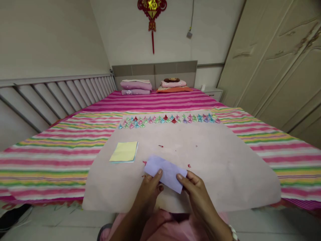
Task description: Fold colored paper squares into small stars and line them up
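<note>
A folded rectangle of lavender paper [167, 170] is held tilted above the near part of a pale board. My left hand [150, 187] pinches its lower left edge, thumb on top. At the paper's right end, my right hand [195, 187] grips it between thumb and fingers. A stack of square papers [124, 151], yellow on top, lies on the board to the left. Small folded paper shapes [165, 118] in many colours line the board's far edge.
The pale board [213, 150] rests on a striped bed [57, 147]. Small red scraps [189, 165] are scattered near my hands. Folded bedding [136, 86] sits by the headboard [175, 70]. A railing [62, 93] runs along the left, a wardrobe [271, 67] stands at right.
</note>
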A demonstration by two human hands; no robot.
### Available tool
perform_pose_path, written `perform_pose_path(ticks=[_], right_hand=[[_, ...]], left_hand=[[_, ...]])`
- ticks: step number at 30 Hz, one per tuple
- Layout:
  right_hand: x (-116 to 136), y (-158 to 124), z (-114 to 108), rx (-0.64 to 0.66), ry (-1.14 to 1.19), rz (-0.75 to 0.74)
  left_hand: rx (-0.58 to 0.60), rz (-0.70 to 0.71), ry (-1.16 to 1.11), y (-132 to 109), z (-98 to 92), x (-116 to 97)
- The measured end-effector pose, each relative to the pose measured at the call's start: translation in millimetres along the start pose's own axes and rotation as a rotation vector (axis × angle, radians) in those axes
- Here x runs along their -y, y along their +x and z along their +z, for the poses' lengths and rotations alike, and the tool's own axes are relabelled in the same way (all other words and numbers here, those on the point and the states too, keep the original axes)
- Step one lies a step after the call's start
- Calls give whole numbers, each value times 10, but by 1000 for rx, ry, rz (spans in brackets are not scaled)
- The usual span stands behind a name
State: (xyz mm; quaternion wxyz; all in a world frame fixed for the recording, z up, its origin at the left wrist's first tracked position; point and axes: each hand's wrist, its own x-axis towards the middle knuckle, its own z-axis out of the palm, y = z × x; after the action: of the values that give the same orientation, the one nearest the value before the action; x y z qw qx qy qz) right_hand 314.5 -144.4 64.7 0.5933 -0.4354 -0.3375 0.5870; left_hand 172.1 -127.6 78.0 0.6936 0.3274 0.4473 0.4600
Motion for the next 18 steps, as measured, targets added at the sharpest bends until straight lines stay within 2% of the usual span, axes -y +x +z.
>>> perform_pose_path(ticks=[7, 10, 13, 18], right_hand=[[15, 19, -24, 2, -48, -18], [-14, 21, -52, 25, -83, -51], [-35, 29, -103, 61, -106, -75], [-62, 64, -171, 68, -97, -163]], left_hand=[[23, 19, 71, -12, -54, -23], [-25, 92, 168, 6, -83, -9], [-20, 182, 259, 3, -109, -30], [20, 211, 155, -54, -131, -78]])
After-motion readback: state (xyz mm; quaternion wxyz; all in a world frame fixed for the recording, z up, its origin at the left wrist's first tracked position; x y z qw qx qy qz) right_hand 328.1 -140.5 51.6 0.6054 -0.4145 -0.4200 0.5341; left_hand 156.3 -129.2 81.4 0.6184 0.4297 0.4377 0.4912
